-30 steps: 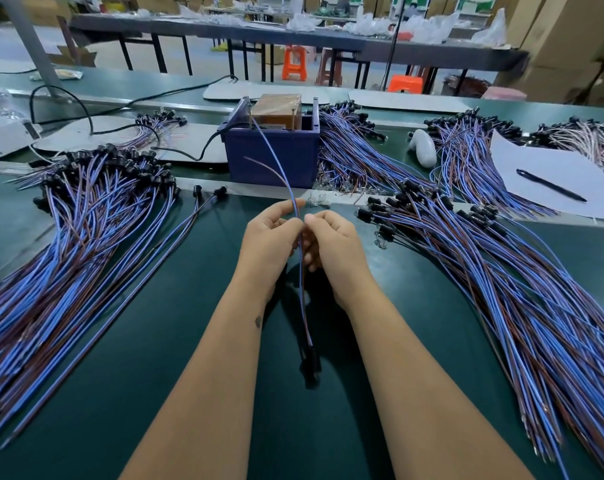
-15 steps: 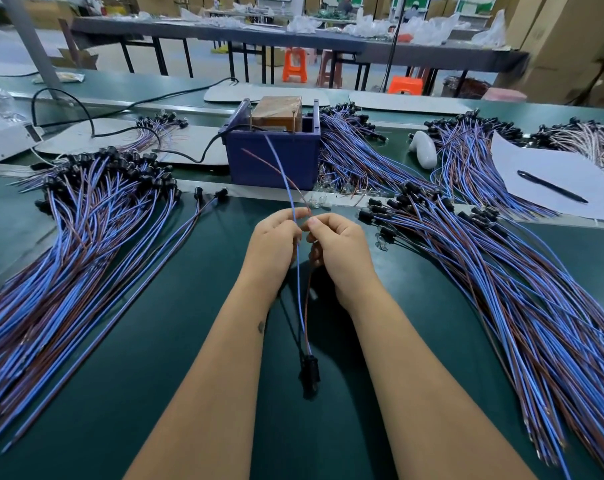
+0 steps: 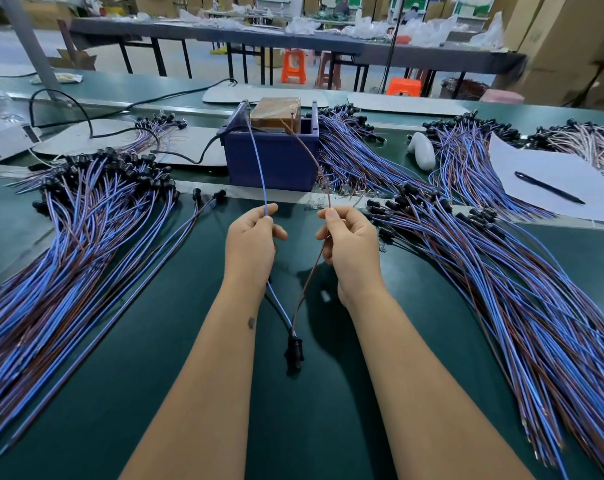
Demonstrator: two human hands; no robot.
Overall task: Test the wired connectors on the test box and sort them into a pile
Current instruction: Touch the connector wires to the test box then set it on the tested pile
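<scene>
The wired connector (image 3: 294, 344) hangs low between the forearms, just above the green table (image 3: 155, 358), its black plug end nearest the person. Its two wires split upward from the plug: the blue wire (image 3: 259, 161) runs through the left hand (image 3: 250, 244) and on to the blue test box (image 3: 271, 161), and the brown wire (image 3: 307, 147) runs through the right hand (image 3: 347, 244) toward the same box. Each hand pinches its wire between thumb and fingertip, the other fingers curled. The long axis runs from the plug near the person away toward the box, forming a narrow V that opens at the hands.

From here, a bare wire tip could miss its contact on the box, giving a false reading; whether either tip touches is too small to tell. The free spans above the hands are thin and springy, so a loose pinch could let one flick aside. The dangling plug could also snag a neighbouring wire.

A large pile of like connectors (image 3: 68, 237) lies on the left, another pile (image 3: 501, 289) on the right. Farther right lie a sheet of paper (image 3: 543, 168) and a pen (image 3: 550, 188).
</scene>
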